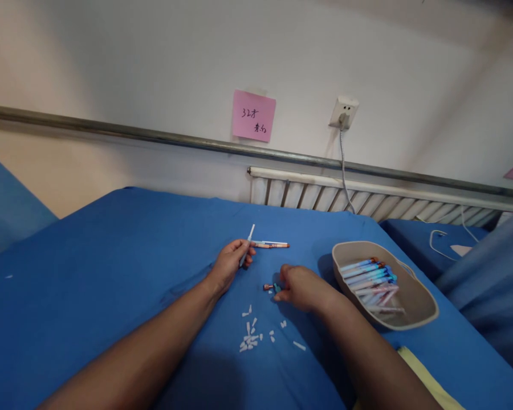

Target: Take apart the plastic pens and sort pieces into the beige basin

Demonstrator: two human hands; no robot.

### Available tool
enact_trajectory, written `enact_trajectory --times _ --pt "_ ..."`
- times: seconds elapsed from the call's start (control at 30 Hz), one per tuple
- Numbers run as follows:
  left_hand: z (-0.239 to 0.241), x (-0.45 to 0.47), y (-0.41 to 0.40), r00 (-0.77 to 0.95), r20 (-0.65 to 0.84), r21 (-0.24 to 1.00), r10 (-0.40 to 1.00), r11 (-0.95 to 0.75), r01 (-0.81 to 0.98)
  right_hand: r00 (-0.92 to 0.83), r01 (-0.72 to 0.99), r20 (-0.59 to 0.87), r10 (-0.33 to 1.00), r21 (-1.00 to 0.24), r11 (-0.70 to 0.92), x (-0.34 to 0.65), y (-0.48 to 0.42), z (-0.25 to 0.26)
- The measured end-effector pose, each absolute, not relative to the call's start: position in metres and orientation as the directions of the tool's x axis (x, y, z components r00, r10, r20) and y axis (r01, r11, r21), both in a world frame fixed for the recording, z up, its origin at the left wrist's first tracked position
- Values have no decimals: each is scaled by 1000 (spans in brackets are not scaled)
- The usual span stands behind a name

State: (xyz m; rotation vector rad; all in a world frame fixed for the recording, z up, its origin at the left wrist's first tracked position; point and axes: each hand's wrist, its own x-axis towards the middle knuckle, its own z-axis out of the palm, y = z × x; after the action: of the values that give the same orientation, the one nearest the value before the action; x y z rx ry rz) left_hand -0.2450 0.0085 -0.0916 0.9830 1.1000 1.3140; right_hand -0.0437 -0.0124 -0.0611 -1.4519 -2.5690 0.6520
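My left hand [233, 259] is closed around a slim pen [251, 232], white at its upper end and dark at its lower end, held tilted. Just beyond those fingers lies an orange-brown pen [277, 245] with a pale, thin stick alongside it. My right hand [301, 286], lower and to the right, has its fingertips closed on a small teal pen part [276, 288]. A small brown piece [268, 287] rests on the cloth beside it. Nearer to me are many small white plastic bits [248, 341], partly heaped and partly scattered.
A beige basket [419, 313] with several blue and pink pens [370, 276] stands right of my right forearm. Yellow cloth [427, 378] lies at the lower right. The blue-covered table [132, 245] reaches a wall with a radiator [308, 193], a rail and a pink note [253, 115].
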Motion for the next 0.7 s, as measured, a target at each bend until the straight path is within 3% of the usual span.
enact_trajectory --times 0.2,0.3,0.53,0.6,0.7 --pt "-95 -244 11 -57 -37 978 998 25 -206 -538 842 -403 740 -289 456 -20 -68 -34" --pt "-93 -243 10 -62 -29 981 998 17 -192 -604 793 -327 727 -334 509 -11 -95 -43" --pt "-82 -243 -7 -42 -20 997 999 17 -74 -613 786 -200 764 -253 564 -14 -102 -64" --pt "-81 -243 -16 -35 -14 999 999 15 31 -606 765 -94 790 -340 547 -21 -88 -61" --pt "-84 -241 -28 -16 50 970 999 -45 238 -518 592 117 847 -666 454 -37 -56 -63"
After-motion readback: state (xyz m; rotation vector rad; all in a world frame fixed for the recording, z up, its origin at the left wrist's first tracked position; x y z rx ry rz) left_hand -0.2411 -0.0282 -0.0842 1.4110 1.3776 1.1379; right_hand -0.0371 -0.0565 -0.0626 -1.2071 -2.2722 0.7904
